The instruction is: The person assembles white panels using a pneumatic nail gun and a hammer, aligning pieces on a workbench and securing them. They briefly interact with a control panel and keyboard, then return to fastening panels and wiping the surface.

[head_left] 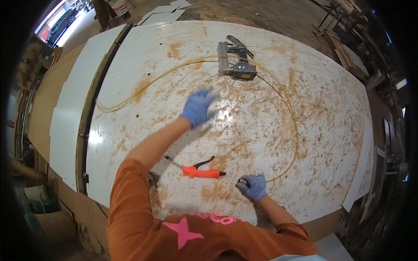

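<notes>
My left hand [199,106], in a blue glove, hovers over the middle of the worktable with its fingers apart and nothing in it. My right hand [254,186], also gloved in blue, is closed around a dark hose coupling [244,182] near the front. From it a yellowish air hose [297,130] curves up the right side, crosses the nail gun and bends to the left edge. The grey and black nail gun [237,63] lies at the far side of the table. Between my arms rests an orange air blow gun [201,172] with a black lever, apart from both hands.
The white worktable [261,117] is streaked with brown dust. A dark-edged gap [93,98] separates it from another white panel [72,108] at left. Loose boards [163,16] lie on the floor beyond. A bucket [119,8] stands at the far left, and planks [346,54] at the far right.
</notes>
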